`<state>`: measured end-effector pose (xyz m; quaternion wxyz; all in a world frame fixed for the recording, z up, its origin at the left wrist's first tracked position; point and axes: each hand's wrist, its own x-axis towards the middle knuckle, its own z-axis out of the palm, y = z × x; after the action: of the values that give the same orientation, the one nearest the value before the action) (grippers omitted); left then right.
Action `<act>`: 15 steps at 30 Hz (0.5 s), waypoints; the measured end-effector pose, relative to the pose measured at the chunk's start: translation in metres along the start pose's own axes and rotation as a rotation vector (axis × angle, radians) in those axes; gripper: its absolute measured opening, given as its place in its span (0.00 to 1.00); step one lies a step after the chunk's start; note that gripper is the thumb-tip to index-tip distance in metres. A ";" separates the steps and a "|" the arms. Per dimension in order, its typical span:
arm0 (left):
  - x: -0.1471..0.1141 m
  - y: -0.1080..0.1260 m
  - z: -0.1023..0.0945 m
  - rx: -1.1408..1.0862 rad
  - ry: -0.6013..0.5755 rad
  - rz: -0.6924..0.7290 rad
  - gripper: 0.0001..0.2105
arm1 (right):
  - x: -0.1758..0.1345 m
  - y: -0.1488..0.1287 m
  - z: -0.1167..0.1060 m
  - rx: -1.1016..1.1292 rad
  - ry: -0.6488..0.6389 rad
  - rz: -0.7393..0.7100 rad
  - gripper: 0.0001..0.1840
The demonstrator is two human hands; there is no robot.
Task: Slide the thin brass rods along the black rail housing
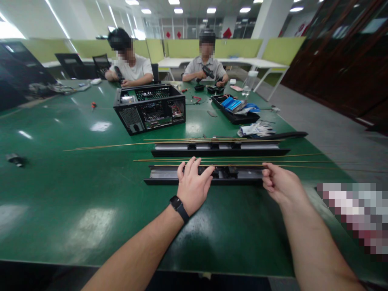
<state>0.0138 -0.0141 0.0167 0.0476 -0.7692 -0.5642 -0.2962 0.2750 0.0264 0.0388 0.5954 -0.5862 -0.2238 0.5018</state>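
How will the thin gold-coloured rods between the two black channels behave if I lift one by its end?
The rods would probably bend and whip, being very long for their thickness. Each is likely light, as it looks slender. They may slide or roll on the glossy green tabletop; their cross-section is too small to see.

bright ceiling lights (211,10), white glare on green tabletop (100,186), stretched edges

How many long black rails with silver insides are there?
2. The near rail is partly hidden by the left hand; the far rail lies just beyond it.
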 end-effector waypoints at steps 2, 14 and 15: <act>0.000 0.000 0.000 0.001 -0.005 0.000 0.14 | -0.002 0.000 0.002 -0.008 0.010 0.003 0.03; 0.000 -0.001 0.001 0.013 -0.010 -0.001 0.14 | -0.005 -0.001 0.005 -0.009 0.047 -0.004 0.05; 0.000 -0.001 0.001 0.013 -0.007 -0.003 0.14 | -0.005 -0.002 0.005 -0.008 0.057 -0.005 0.05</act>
<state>0.0137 -0.0135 0.0158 0.0503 -0.7691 -0.5672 -0.2901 0.2693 0.0246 0.0434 0.6003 -0.6022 -0.2101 0.4826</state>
